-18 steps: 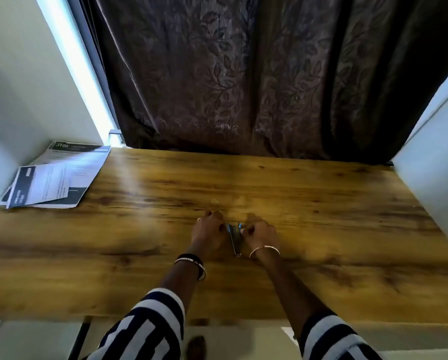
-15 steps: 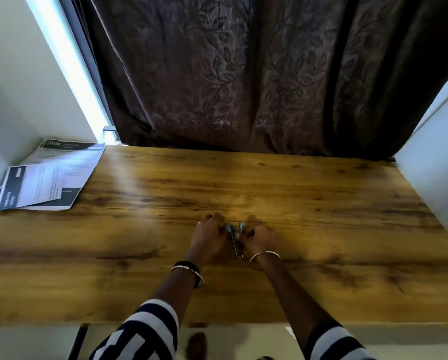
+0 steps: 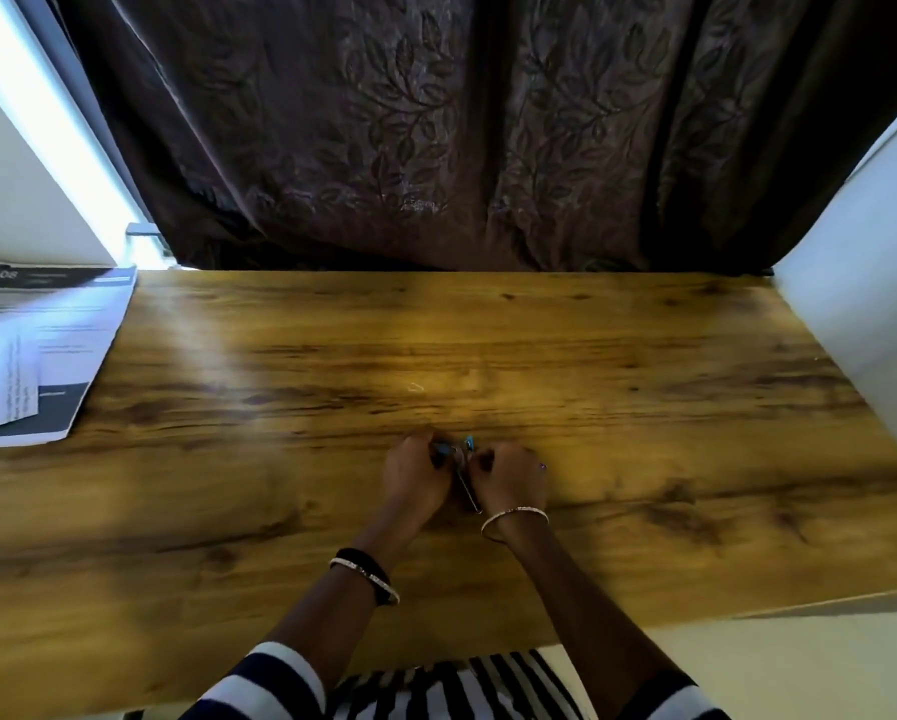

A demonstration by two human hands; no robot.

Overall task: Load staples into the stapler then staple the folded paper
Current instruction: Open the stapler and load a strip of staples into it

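Note:
A small blue and metal stapler (image 3: 462, 462) sits between my two hands near the middle of the wooden table (image 3: 643, 407). My left hand (image 3: 416, 475) grips its left side and my right hand (image 3: 508, 478) grips its right side. A thin metal part sticks out from between the hands toward me. My fingers hide most of the stapler, so I cannot tell whether staples are in it. The folded paper (image 3: 35, 350), white with dark print, lies at the table's far left edge, well away from both hands.
A small pale speck (image 3: 416, 387) lies on the wood beyond my hands. A dark leaf-patterned curtain (image 3: 436, 127) hangs behind the table. White walls close in on the left and right sides.
Both hands stay on the stapler at the same spot. The view has tilted down a little, so the table's near edge and my striped sleeves show more.

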